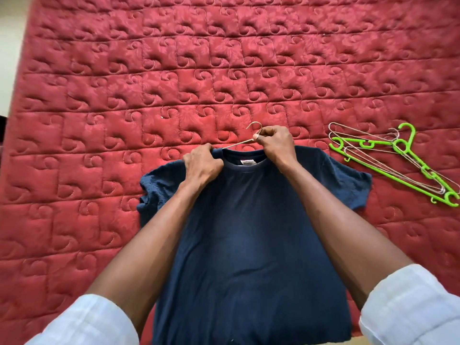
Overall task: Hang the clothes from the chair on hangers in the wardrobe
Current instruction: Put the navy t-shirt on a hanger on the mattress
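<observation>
Fingers of my right hand point(275, 143) pinch the neck of a thin pale wire hanger point(249, 140) just under its hook, while my left hand point(200, 165) grips the left side of the collar of a dark navy short-sleeved T-shirt point(249, 232). One arm of that hanger runs from my right hand toward my left, at the collar's edge. My navy shirt lies flat, front up, on a red quilted mattress point(149, 83), my forearms crossing over it. Inside the collar sits one small label point(246, 162), its writing too small to read. Near the shirt's right sleeve lies a loose pile of spare hangers: one bright green plastic hanger point(398, 168) tangled with several silver wire hangers point(361, 145), whose number I cannot count
</observation>
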